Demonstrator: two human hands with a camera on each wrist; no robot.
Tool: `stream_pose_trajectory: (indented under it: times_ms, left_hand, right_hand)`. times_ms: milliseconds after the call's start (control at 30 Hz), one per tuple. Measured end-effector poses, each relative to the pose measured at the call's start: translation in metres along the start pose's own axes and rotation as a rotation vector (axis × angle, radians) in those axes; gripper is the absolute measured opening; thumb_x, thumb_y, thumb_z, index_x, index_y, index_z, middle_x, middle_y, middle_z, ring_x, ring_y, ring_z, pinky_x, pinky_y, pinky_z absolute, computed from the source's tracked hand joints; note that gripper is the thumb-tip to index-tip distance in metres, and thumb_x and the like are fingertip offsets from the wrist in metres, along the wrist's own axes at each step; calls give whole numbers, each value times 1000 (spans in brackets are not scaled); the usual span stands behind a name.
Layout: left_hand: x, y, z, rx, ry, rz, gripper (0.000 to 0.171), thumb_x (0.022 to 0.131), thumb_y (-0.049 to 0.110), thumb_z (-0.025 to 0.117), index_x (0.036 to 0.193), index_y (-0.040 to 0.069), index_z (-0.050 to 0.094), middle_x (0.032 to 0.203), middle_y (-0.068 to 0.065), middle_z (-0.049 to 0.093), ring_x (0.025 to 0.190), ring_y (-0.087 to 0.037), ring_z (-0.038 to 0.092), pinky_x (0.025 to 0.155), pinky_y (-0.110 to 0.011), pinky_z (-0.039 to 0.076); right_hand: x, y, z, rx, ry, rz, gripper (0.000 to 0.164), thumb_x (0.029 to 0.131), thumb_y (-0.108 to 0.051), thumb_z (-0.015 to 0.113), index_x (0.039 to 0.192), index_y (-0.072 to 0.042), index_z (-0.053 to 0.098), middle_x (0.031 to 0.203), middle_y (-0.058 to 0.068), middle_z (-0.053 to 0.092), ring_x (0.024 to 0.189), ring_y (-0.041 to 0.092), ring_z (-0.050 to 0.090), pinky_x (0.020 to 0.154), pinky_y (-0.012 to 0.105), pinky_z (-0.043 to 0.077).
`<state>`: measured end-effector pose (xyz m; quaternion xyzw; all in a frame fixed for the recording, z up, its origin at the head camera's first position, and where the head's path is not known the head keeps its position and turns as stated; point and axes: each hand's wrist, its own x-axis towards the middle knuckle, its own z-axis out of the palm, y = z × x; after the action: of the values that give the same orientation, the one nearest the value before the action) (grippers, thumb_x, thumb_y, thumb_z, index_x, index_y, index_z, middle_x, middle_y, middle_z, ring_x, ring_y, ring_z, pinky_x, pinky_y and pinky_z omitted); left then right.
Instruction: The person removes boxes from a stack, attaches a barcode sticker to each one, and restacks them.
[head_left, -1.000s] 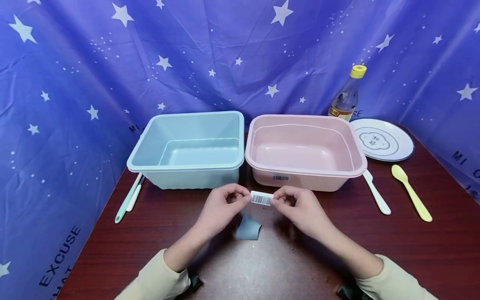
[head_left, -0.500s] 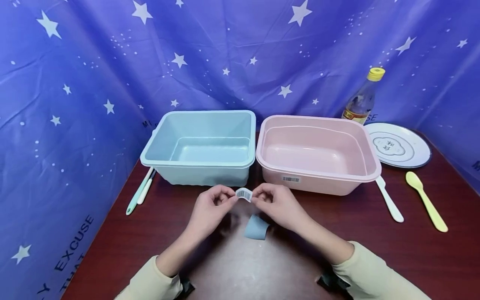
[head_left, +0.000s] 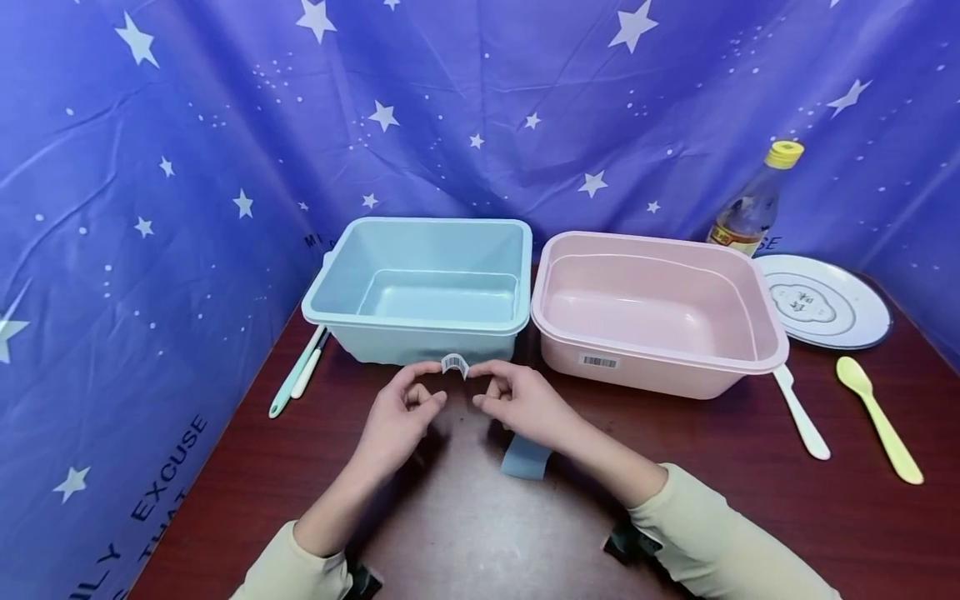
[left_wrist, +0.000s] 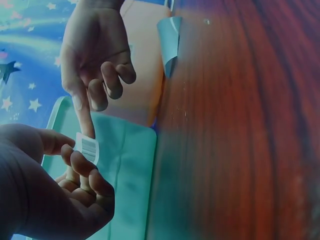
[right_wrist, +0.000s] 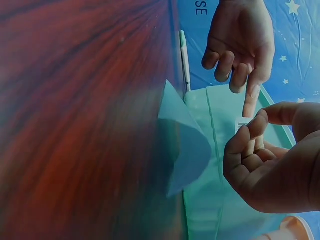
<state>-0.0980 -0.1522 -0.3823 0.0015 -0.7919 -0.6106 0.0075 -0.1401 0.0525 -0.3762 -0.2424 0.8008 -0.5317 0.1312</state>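
A white barcode sticker [head_left: 454, 364] arches between my index fingertips, just before the front wall of the blue basin [head_left: 420, 340]. My left hand [head_left: 395, 421] touches its left end with an extended index finger; the thumb lies lower, apart from it. From the other side, my right hand [head_left: 528, 404] touches the sticker's right end with its straight index finger, thumb also apart. The other fingers of both hands are bent. In the right wrist view the fingers partly cover the sticker [right_wrist: 241, 124]. Whether the sticker touches the basin is unclear.
A pink basin [head_left: 652, 368] bearing its own barcode label stands right of the blue one. A curled grey-blue piece [head_left: 525, 458] lies near my right wrist. Farther right are a white knife [head_left: 802, 421], yellow spoon [head_left: 881, 421], plate [head_left: 817, 300] and bottle [head_left: 750, 208].
Both hands have moved the sticker left and forward toward the blue basin. It went from flat to arched, and the thumbs have come away from it. The head view has turned left.
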Motion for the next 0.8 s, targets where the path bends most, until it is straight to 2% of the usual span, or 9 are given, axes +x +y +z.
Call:
stream_pose_trajectory:
  times_ms: [200, 433, 667, 800]
  left_hand:
    - [1, -3, -3, -29, 35, -17, 47, 94, 1, 65, 138, 13, 55, 65, -1, 50, 54, -15, 46, 53, -24, 40]
    - [2, -4, -4, -35, 35, -26, 51, 95, 2, 64, 142, 15, 51, 66, -1, 51, 55, -17, 48, 54, -25, 42]
    - [3, -5, -6, -14, 4, -42, 61, 96, 3, 64, 151, 17, 44, 72, -11, 56, 58, -19, 50, 56, -27, 44]
    - [4, -6, -8, 19, 13, -48, 64, 96, 5, 64, 154, 18, 40, 73, -15, 59, 57, -20, 51, 56, -28, 44]
  right_hand:
    - [8, -4, 8, 45, -41, 32, 44, 94, -6, 66, 137, -3, 58, 63, -4, 54, 50, 10, 48, 51, 25, 43]
    - [13, -4, 14, 72, -71, 46, 53, 96, -8, 66, 146, -3, 49, 62, -3, 52, 50, 12, 47, 54, 27, 44]
    - [15, -2, 14, 89, -72, 66, 57, 97, -8, 65, 150, -5, 45, 63, -1, 55, 51, 13, 49, 56, 29, 46]
    - [13, -4, 14, 87, -49, 99, 61, 96, -10, 65, 152, -5, 41, 64, 3, 57, 50, 12, 49, 54, 29, 46]
